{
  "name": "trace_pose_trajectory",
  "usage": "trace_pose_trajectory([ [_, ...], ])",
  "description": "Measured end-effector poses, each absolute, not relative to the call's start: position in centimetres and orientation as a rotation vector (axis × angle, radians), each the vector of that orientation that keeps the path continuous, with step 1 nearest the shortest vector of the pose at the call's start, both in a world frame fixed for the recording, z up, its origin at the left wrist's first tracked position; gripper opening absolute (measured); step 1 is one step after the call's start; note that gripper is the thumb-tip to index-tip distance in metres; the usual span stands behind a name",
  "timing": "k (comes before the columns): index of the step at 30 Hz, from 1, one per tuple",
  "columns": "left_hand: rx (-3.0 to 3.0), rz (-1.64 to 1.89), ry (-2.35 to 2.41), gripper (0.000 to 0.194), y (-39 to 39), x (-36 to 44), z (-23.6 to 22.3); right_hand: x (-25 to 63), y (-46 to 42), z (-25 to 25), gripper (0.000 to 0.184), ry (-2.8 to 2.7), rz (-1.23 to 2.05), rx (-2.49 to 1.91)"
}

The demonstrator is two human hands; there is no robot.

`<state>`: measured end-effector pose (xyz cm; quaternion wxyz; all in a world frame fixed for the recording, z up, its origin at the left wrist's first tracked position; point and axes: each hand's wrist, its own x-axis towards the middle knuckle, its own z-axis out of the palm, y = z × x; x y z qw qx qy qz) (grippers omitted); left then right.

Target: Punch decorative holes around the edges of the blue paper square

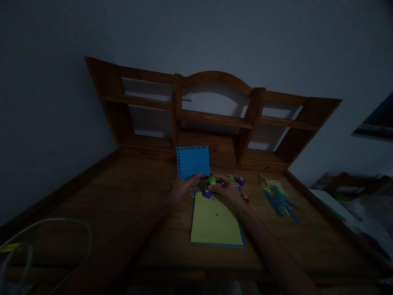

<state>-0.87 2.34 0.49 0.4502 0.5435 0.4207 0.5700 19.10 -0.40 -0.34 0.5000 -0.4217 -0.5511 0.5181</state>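
My left hand grips the lower edge of a blue paper sheet, which it holds up off the table. Punched holes run along the sheet's left side, top and bottom. In my right hand is a small green craft punch, close to the sheet's lower right corner; whether the paper sits in its slot I cannot tell. Just below lies a purple craft punch, at the top of a yellow paper stack with blue paper under it. Small blue bits lie on the yellow paper.
Behind my right hand are more punches, among them a purple one and a red one. Blue paper strips and yellow punched strips lie at right. A wooden shelf lines the back; a white cable curls at left.
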Motion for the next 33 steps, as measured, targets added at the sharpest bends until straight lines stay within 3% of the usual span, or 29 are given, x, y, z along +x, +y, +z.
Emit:
trace_pose_trajectory([
  [6,1.377,1.404,1.019,0.028,2.1,-0.8,0.4,18.6,-0.5,-0.8,0.046,-1.353,1.278,-0.998],
  [14,1.314,1.334,0.999,0.042,2.2,-0.4,-0.3,18.3,-0.5,-1.0,0.046,-1.342,1.287,-0.974],
  [25,1.262,1.311,0.971,0.034,1.6,-0.1,0.0,18.3,-0.6,-0.5,0.036,-1.361,1.289,-0.935],
  [33,1.281,1.35,0.982,0.034,1.2,0.0,0.2,18.4,-0.6,-0.5,0.041,-1.367,1.297,-0.968],
])
